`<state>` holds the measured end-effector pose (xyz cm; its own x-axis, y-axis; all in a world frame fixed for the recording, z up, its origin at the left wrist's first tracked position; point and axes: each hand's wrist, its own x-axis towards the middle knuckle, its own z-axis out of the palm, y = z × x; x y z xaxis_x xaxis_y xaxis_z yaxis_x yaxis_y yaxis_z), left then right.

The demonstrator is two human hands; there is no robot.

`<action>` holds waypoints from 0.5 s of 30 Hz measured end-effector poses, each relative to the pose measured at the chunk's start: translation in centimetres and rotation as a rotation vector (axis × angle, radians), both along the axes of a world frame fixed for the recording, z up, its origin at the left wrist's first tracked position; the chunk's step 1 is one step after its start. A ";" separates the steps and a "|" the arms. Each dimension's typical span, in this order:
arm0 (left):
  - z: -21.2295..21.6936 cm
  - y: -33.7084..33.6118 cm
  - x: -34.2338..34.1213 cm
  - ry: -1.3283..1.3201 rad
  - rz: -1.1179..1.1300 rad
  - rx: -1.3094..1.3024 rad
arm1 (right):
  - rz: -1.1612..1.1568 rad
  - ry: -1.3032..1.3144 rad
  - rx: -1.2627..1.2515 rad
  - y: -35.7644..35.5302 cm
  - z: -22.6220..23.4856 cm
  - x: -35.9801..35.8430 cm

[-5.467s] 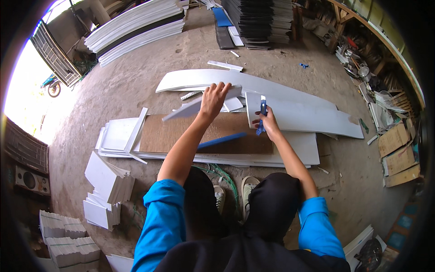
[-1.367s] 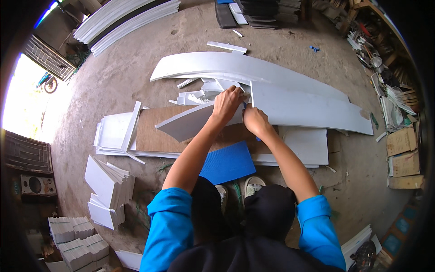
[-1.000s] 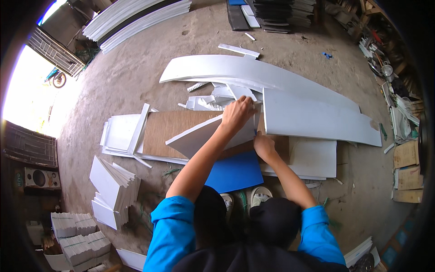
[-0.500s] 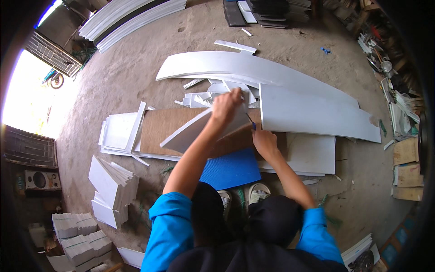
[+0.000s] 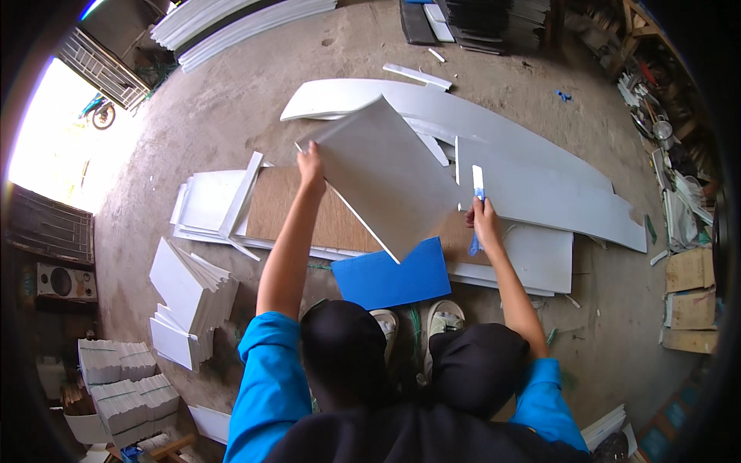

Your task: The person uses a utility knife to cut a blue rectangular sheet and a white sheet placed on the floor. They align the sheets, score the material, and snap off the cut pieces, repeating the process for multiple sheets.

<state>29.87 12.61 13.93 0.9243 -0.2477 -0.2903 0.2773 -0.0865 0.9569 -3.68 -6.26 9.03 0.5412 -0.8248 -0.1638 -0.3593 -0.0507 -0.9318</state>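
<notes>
And here's the left hand (image 5: 311, 166), clamped on the left edge of a pale sheet (image 5: 386, 177), which is held up tilted between the two hands, above the brown board (image 5: 274, 202)! Across from it, the right hand (image 5: 486, 220) grips a blue-handled knife (image 5: 479, 194), pale end pointing away from the person, the sheet's corner just beside that hand. Below and between the hands, a blue board (image 5: 397, 278); just beyond the right, a long white panel (image 5: 540, 177)

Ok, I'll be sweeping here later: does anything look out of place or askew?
Yes: a narrow white strip lies askew across the flat white sheets, not lined up with them, and a small blue scrap sits apart on the floor.
</notes>
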 end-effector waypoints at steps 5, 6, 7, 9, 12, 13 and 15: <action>-9.3 -0.5 -1.2 0.119 -0.005 -0.244 | 0.113 0.092 0.027 4.1 -2.5 0.4; -10.0 -0.8 -1.0 0.112 -0.056 -0.281 | 0.124 0.105 0.020 4.2 -3.0 0.3; -10.4 -0.7 -0.5 0.080 -0.170 -0.138 | 0.140 0.113 0.016 4.4 -3.5 0.4; -11.1 -1.0 -0.9 -0.045 -0.145 0.020 | 0.164 0.131 -0.196 4.6 -4.8 0.4; -11.7 0.2 -5.8 -0.387 -0.182 0.402 | 0.161 0.122 -0.267 4.6 -5.3 -0.7; -11.6 1.6 -7.3 -0.592 -0.207 0.434 | 0.147 0.106 -0.226 4.9 -4.7 -0.7; -11.1 5.1 -10.4 -0.721 -0.361 0.411 | 0.146 0.101 -0.241 5.3 -4.8 -0.8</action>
